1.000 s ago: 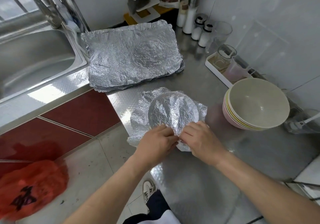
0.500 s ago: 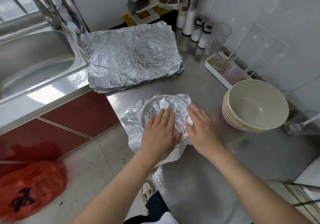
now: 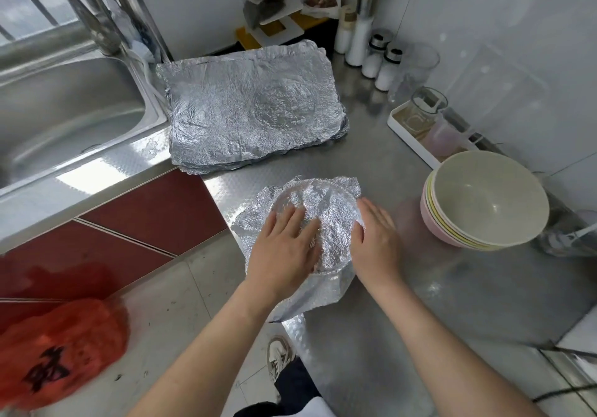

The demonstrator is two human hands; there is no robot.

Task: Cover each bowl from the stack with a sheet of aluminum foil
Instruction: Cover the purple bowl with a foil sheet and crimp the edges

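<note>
Floor: a shoe (image 3: 279,357) peeks out below and a red bag (image 3: 58,352) lies off to the left on the tiles, both out of play.
Near flap: the foil sheet (image 3: 313,297) trails a loose skirt towards the person, right at the edge of the surface (image 3: 436,303), not yet tucked.
Left hand (image 3: 284,248): grip spread, fingers straight, palm flat on the foil over the near-left part of the rim, pressing down.
Right hand (image 3: 376,239): grip spread too, fingers straight and laid along the right side of the rim. It touches the foil and pinches nothing.
Covered bowl (image 3: 323,203): it sits between the two hands, close to the surface's front-left corner. The rim shows as a round ridge through the crinkles (the bowl itself is hidden).
Step, as I read it: moulding the sheet down round the rim, with the near flap left to fold.
Stack of bowls (image 3: 484,200): off to the right, well apart, open and bare, so plenty of the job remains.
Pile of foil sheets (image 3: 252,109): further back, beside the sink (image 3: 64,103).
Risk one: a heavy left palm could push the foil into the hollow and tear it, since nothing supports the middle.
Risk two: a sideways shove from the right hand could skate the bowl towards that nearby corner and over it.
Risk three: if the hanging flap is left loose, the cover may lift off.
</note>
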